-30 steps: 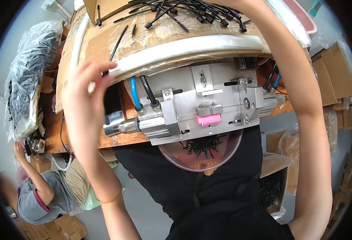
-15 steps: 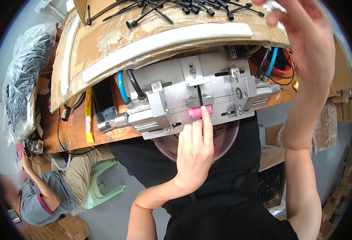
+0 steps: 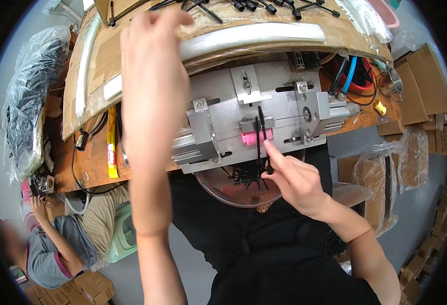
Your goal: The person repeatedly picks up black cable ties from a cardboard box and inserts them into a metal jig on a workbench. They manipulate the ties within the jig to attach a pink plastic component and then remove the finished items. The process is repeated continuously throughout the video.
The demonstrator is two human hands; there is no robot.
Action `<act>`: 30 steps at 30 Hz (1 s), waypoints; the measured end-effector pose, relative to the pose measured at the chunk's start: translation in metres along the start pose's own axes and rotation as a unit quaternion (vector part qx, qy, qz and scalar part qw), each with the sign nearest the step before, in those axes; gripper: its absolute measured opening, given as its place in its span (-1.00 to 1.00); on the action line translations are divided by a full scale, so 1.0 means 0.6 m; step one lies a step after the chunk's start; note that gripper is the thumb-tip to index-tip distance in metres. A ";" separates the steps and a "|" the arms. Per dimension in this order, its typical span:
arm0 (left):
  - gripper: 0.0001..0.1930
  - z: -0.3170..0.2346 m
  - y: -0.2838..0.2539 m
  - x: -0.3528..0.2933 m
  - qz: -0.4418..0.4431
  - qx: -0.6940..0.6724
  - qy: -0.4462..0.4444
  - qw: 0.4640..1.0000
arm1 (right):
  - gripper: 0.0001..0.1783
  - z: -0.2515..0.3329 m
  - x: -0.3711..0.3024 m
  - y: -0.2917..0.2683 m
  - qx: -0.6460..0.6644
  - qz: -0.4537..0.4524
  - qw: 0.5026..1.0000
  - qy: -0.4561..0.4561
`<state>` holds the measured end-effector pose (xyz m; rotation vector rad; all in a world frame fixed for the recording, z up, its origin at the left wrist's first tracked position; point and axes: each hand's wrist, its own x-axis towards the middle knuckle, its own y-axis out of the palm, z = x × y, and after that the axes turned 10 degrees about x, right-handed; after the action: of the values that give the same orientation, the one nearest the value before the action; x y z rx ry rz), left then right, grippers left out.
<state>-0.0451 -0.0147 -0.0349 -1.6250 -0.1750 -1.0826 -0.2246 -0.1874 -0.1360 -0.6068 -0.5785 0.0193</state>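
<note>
Beyond the right hand point(image 3: 299, 185), a cardboard sheet point(image 3: 355, 41) is strewn at its far side with loose black rods point(image 3: 270, 8). Between thumb and forefinger of that hand, a black rod point(image 3: 262, 124) is pinched by its knobbed end; its long axis is run almost straight away from the body, and its thin tip is pointed away from the hand, leaning slightly left. Just left of it, a second black rod point(image 3: 258, 147) is lined up nearly parallel, passing over a pink block point(image 3: 249, 138) on a metal plate point(image 3: 284, 114). Lower left of the hand, a bowl point(image 3: 214, 192) is seen. Farther left, the left hand point(image 3: 153, 56) is raised and blurred; whether anything is held there cannot be told.
</note>
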 end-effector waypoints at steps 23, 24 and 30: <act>-0.32 -0.195 -0.054 -0.234 0.260 -0.034 -0.006 0.965 | -0.71 0.066 0.149 -0.126 -0.029 -0.147 0.984 0.095; -0.32 -0.195 -0.053 -0.227 0.274 -0.029 -0.013 0.961 | -0.71 0.067 0.145 -0.127 -0.025 -0.152 0.983 0.099; -0.34 -0.192 -0.039 -0.216 0.235 -0.007 0.017 0.972 | -0.72 0.054 0.119 -0.128 0.010 -0.177 0.980 0.096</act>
<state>-0.1966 -0.0491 -0.1158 -1.5540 0.2334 -0.7454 -0.1926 -0.2206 -0.0365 -0.4723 -0.4918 -0.3641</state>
